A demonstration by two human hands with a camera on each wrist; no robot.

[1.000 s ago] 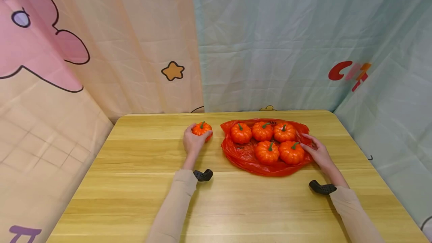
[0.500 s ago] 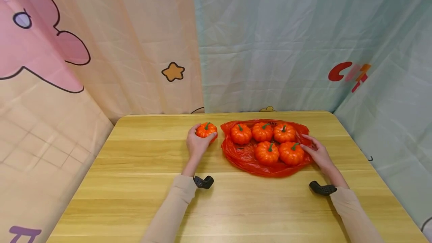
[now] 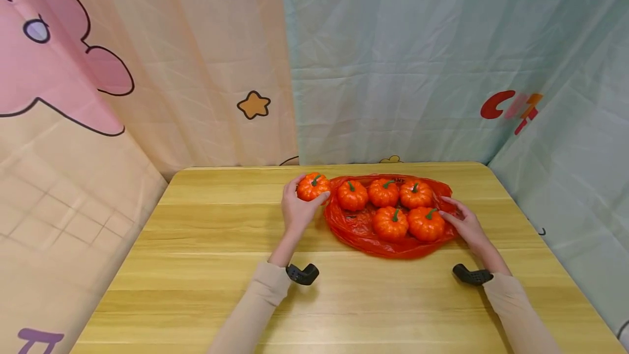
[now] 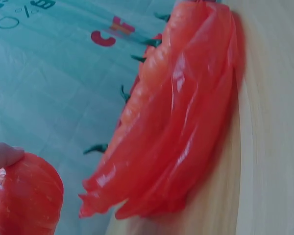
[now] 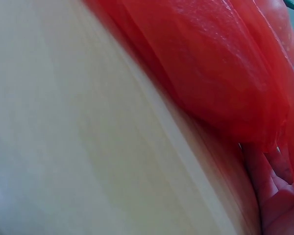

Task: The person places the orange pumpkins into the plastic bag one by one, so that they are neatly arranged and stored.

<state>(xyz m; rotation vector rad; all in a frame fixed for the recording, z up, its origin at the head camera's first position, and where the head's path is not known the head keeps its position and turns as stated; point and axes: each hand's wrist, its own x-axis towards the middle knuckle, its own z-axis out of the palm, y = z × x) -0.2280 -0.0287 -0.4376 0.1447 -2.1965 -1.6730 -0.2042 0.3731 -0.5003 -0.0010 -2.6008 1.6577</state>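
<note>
Between thumb and fingers, my left hand (image 3: 298,209) grips a small orange pumpkin (image 3: 313,186) with a green stem, at the left edge of a red plastic bag (image 3: 356,229). That pumpkin (image 4: 27,196) shows against the curtain in the left wrist view, off the table. Inside the bag, whose mouth is spread wide, sit several similar pumpkins (image 3: 390,224). At the bag's right rim my right hand (image 3: 467,225) holds the plastic, its thumb beside the front right pumpkin (image 3: 426,224). Bag film (image 5: 220,73) partly hides the right fingers in the right wrist view.
The bag lies on a light wooden table (image 3: 196,288) towards its back edge. Printed curtains (image 3: 417,70) hang behind the table and along both sides. A black wrist device (image 3: 303,274) is worn on the left arm, another black device (image 3: 472,275) on the right.
My left hand has moved right and slightly up with its pumpkin, from bare table to the bag's left edge. The right hand and the pumpkins in the bag have stayed put.
</note>
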